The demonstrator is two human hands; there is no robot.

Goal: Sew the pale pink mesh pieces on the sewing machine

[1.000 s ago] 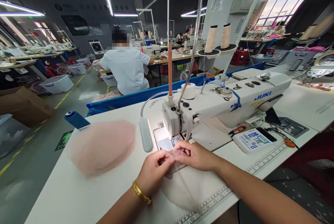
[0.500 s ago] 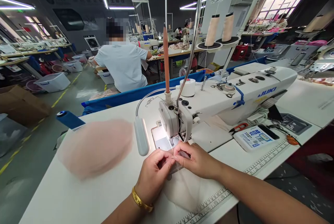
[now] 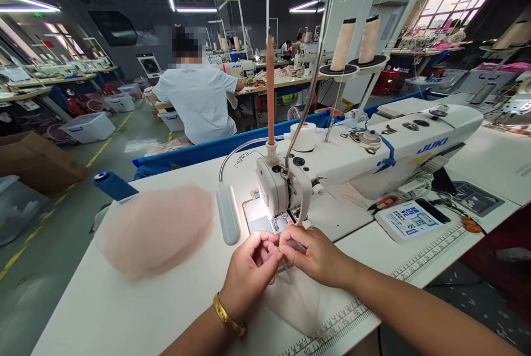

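**Both hands pinching sheer mesh at the needle**

The left hand (image 3: 249, 273) and right hand (image 3: 317, 256) are meeting fingertip to fingertip, each closing on the upper edge of a sheer mesh piece (image 3: 296, 298) lying on the white counter (image 3: 124, 312), just in front of the JUKI sewing machine (image 3: 352, 160). The exact grip appears to be a pinch; the fabric is nearly transparent. A pink mesh stack (image 3: 155, 231) is sitting well apart to the left.
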